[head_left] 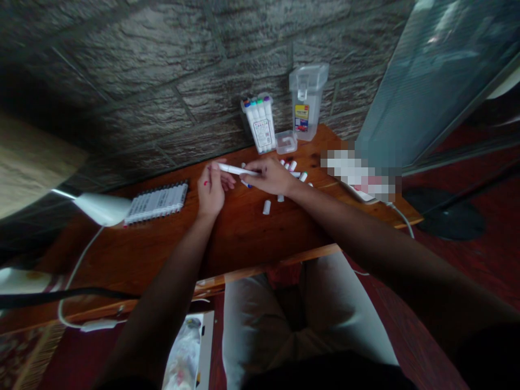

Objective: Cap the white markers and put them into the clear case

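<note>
A white marker [234, 169] is held level above the wooden table between my two hands. Fingers of my left hand [212, 189] close on its left end; a small red mark shows on that hand. My right hand [271, 174] grips the marker's other end, with its fingers wrapped round it. Loose white marker pieces with coloured ends [293, 166] lie behind and beside my right hand, which partly hides them. A white cap-like piece [266, 207] rests on the table in front of my hands. A blue-tipped piece [247, 184] shows between them.
A row of markers [157, 202] lies at left beside a white lamp [101, 209]. Against the stone wall stand a marker-filled case [262, 127] and a clear plastic box [304, 105]; a small clear lid [286, 142] sits between them. A blurred-out corded item [359, 173] lies right.
</note>
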Motion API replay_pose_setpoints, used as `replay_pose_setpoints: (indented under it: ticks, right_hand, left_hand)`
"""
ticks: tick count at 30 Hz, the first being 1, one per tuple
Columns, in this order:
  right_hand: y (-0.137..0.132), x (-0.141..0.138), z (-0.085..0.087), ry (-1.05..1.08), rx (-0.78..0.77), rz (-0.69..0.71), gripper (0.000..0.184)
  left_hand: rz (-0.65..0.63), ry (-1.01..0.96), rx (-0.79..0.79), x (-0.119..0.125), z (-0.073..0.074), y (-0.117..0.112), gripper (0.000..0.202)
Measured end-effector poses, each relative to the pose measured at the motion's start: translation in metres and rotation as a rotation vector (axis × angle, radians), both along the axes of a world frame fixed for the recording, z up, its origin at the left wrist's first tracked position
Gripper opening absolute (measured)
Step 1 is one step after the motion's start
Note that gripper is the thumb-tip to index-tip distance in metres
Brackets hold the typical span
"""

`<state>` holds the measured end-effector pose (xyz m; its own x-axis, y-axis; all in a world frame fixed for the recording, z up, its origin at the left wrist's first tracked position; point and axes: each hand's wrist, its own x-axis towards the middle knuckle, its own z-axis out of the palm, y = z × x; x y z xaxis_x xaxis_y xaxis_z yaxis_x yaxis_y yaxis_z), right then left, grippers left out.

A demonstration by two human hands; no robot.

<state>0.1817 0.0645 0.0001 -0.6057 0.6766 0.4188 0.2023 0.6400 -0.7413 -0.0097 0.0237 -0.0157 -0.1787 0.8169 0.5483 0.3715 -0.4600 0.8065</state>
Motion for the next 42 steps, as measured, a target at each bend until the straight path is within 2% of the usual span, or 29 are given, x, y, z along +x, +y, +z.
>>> replay_pose_setpoints:
  ticks: [5,11,21,29,42]
  right_hand:
    - [-0.002,0.001,-0.003,-0.013,0.066,0.014,0.026]
    - [0.002,0.004,-0.006,0.073,0.117,0.122,0.04]
    - [-0.003,0.0,-0.003,-0.013,0.031,-0.061,0.046]
    - [-0.009,0.003,0.0,0.041,-0.021,0.0,0.045]
    - [-0.008,-0.001,0.002,-0.03,0.052,-0.094,0.049]
  left_hand:
    - [-0.016,-0.033,-0.029,-0.002,-0.002,0.003,0.051]
    - [-0.102,-0.04,-0.098,0.001,-0.001,-0.001,0.057]
    - [-0.136,0.011,-0.114,0.001,0.001,-0.003,0.06]
    - [-0.168,0.002,-0.139,0.005,-0.001,-0.005,0.05]
    - [-0.181,-0.006,-0.093,0.002,-0.002,-0.003,0.055]
